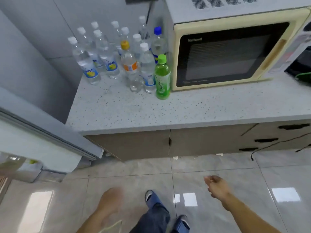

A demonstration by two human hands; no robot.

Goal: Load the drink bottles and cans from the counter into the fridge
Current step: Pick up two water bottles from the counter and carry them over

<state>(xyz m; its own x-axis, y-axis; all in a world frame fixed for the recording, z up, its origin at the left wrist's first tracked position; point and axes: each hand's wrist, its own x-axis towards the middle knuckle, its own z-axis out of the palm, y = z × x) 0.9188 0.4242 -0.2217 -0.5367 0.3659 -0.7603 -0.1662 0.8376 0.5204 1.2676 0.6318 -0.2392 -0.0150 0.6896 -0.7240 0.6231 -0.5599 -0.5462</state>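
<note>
Right hand (217, 186) low over the floor, grip loosely curled, holding nothing; left hand (110, 201) blurred, grip indiscernible. Bottles (129, 64) stand on counter (117, 111).

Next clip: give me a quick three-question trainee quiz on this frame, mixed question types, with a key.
1. True or false: the green bottle stands at the front of the group, closest to the microwave.
2. Multiple choice: the right hand is A) gripping a bottle, B) holding nothing, low over the floor, C) resting on the counter.
3. Fill in: the bottle with the orange label has a ____ cap.

Key:
1. True.
2. B. The fingers look loosely relaxed; the left hand is too blurred to judge.
3. Yellow.
</note>
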